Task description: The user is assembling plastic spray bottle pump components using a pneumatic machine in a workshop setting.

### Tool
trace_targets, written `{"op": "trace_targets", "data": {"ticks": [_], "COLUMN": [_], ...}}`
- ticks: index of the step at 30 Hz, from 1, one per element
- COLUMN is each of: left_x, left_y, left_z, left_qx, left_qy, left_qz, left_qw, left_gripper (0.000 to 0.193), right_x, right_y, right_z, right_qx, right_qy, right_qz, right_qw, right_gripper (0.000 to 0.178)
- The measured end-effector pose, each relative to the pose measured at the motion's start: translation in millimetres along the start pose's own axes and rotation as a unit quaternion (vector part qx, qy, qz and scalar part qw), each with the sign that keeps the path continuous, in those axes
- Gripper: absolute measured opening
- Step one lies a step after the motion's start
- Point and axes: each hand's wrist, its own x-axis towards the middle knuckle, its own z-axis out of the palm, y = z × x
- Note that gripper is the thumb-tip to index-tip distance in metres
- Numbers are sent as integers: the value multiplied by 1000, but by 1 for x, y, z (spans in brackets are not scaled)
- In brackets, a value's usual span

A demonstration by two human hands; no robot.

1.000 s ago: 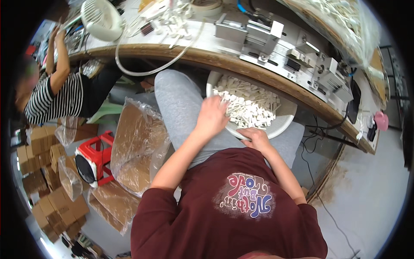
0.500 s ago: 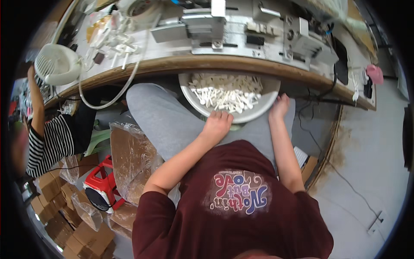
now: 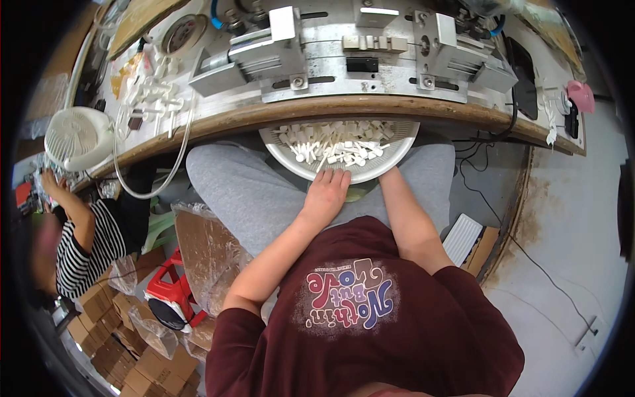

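A round white plastic basin rests on my lap, its far part hidden under the workbench edge. Inside lie many small white plastic pieces with rounded heads and thin stems. My left hand holds the basin's near rim, fingertips reaching over it. Just to its right, my right hand is against the underside of the near-right rim, and the basin hides its fingers.
Metal clamping fixtures stand on the wooden workbench ahead. At left are a white fan, a looping clear hose and a red stool. Another person's arm works far left. Cables run across the floor at right.
My right hand has moved from the basin's right side to beneath its near-right rim. More of the basin now sits under the bench edge. My left hand stays at the near rim.
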Motion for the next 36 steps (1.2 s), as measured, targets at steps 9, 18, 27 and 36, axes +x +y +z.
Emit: {"op": "trace_targets", "data": {"ticks": [9, 18, 27, 36], "left_x": [19, -2, -1, 150], "left_y": [2, 12, 2, -47], "left_z": [1, -8, -40, -307], "left_qx": [-29, -10, -158, -159], "left_qy": [-9, -73, -93, 417], "left_qz": [-12, 57, 107, 173], "left_qw": [999, 996, 977, 878], "left_gripper": [40, 23, 31, 22], "right_x": [-6, -43, -190, -179], "right_y": [-11, -109, -111, -119], "right_z": [8, 44, 182, 388], "right_qx": [20, -120, -552, -677], "right_qy": [28, 210, 110, -150], "right_qz": [-61, -132, -229, -564], "right_qw": [998, 961, 794, 448], "right_gripper": [62, 43, 25, 9]}}
